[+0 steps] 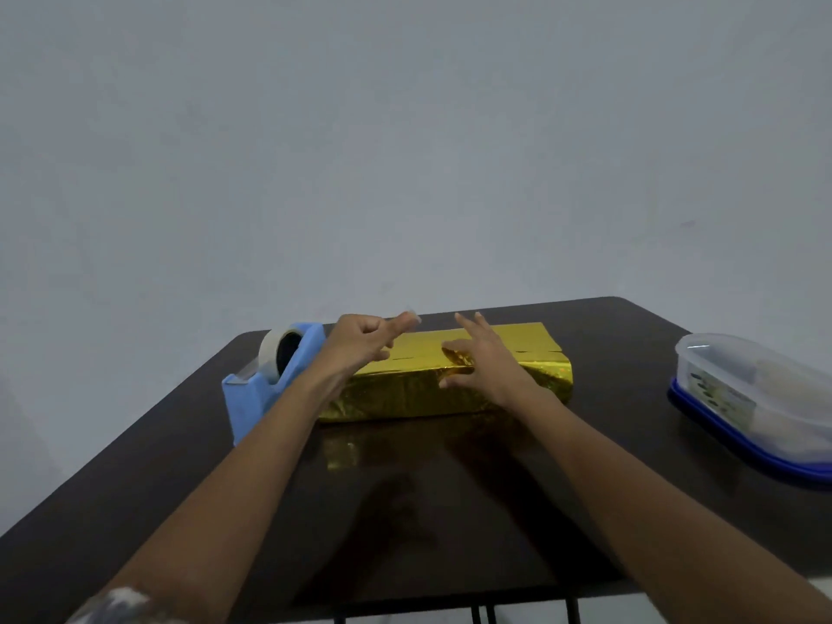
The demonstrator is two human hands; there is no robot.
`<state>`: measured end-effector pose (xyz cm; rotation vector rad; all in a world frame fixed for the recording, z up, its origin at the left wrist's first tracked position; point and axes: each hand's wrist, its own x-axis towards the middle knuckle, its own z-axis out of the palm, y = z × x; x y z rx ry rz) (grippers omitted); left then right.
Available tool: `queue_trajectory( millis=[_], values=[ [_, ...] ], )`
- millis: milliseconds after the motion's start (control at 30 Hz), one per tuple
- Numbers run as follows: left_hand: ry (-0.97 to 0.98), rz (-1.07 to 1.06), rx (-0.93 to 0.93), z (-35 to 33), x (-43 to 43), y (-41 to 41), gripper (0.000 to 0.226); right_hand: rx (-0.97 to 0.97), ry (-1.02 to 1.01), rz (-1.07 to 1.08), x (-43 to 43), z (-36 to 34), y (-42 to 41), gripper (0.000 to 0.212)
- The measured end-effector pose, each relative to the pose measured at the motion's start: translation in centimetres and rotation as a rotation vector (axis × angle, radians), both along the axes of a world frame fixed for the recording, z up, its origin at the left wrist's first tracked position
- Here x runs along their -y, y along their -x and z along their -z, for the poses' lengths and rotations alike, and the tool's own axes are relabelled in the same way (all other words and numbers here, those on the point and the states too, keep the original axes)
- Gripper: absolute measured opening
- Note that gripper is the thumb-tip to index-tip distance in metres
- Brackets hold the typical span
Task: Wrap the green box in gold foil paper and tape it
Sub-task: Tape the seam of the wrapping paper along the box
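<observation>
The box, fully covered in gold foil paper (405,389), lies lengthwise on the dark table (450,511); no green shows. My left hand (360,342) hovers over the box's left end with its fingers curled, and a small clear piece of tape (412,315) sticks to its raised fingertip. My right hand (484,358) lies on the middle of the box, fingers spread straight, pressing the foil down at the top front edge. A blue tape dispenser (265,382) with a whitish roll stands just left of the box, behind my left forearm.
A clear plastic container with a blue lid (756,398) sits upside down at the table's right edge. A plain grey wall rises behind the table. The table's near half holds only my forearms and the foil's reflection.
</observation>
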<state>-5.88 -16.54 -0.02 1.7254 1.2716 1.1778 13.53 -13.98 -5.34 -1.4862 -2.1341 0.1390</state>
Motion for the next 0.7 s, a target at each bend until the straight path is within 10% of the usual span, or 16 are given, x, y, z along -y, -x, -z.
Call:
queue_trajectory(
  millis=[267,700],
  values=[
    [0.103,0.017,-0.453,-0.2,-5.4,-2.3,0.056,-0.132,-0.007,0.010,-0.1,0.4,0.2,0.064],
    [0.335,0.001,-0.874,-1.6,-7.1,-4.1,0.079,-0.160,0.020,0.040,-0.1,0.2,0.5,0.058]
  ],
)
